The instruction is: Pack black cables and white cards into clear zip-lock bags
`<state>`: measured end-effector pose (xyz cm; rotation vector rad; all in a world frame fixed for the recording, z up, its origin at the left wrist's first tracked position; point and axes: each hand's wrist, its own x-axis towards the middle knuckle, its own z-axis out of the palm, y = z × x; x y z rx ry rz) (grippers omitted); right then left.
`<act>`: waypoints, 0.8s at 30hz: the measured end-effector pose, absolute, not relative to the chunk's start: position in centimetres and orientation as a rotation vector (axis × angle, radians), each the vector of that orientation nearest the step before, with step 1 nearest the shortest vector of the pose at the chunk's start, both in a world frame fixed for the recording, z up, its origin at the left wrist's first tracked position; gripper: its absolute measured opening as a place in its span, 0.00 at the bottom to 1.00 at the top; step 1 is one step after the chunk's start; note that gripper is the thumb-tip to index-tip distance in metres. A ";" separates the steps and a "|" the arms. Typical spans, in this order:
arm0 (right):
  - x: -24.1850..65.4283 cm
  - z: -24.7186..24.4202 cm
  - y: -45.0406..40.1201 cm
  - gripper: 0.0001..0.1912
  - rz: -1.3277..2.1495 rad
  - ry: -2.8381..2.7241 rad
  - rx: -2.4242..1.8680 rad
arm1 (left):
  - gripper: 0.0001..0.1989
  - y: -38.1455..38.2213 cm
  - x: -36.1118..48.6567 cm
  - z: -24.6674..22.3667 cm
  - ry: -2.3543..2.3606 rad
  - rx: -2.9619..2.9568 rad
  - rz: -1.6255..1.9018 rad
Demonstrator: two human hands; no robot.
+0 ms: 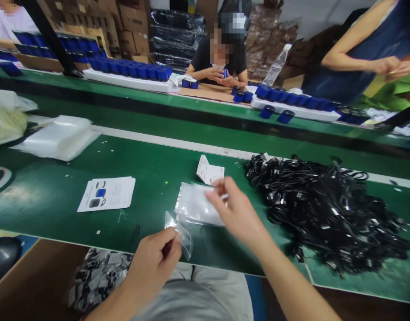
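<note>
My left hand (pixel 160 254) is closed on the edge of a small clear plastic bag (pixel 183 236), which juts out to the right of the fingers near the table's front edge. Over the right part of a stack of clear zip bags (pixel 194 203) hovers my right hand (pixel 233 205), its fingers curved and apart with nothing visible between them. Just beyond its fingertips a folded white leaflet (pixel 210 173) stands partly open. To the left lies a pile of printed leaflets (pixel 108 194) showing product pictures.
A big heap of black cables (pixel 318 209) covers the right side. Plastic sheets (pixel 59 136) lie at the left. Across the raised green ledge (pixel 141 100), co-workers handle things among blue cylinders (pixel 131 69) and a plastic bottle (pixel 276 66). Below the table sits a bag of packed items (pixel 98 278).
</note>
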<state>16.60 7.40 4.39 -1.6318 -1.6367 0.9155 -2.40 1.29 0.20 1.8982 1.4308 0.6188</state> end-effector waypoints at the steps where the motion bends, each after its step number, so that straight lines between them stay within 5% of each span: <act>1: 16.9 4.5 9.5 0.19 0.977 -1.505 -1.673 | 0.15 1.4 -2.3 0.2 1.436 1.894 0.615; 4: 17.0 4.0 15.5 0.28 1.100 -1.377 -1.759 | 0.15 1.4 -2.0 0.3 1.440 1.891 0.591; 9: 16.6 3.1 19.3 0.16 1.345 -1.267 -1.803 | 0.15 1.4 -2.0 0.5 1.447 1.841 0.571; 17: 18.3 2.6 18.2 0.16 1.474 -1.213 -1.673 | 0.18 1.8 -2.1 1.1 1.415 1.689 0.533; 21: 19.2 4.1 16.0 0.08 1.374 -1.257 -1.617 | 0.19 1.6 -1.9 1.8 1.400 1.463 0.549; 24: 19.6 5.8 11.1 0.16 1.339 -1.361 -1.513 | 0.18 1.5 -1.9 2.5 1.457 1.283 0.647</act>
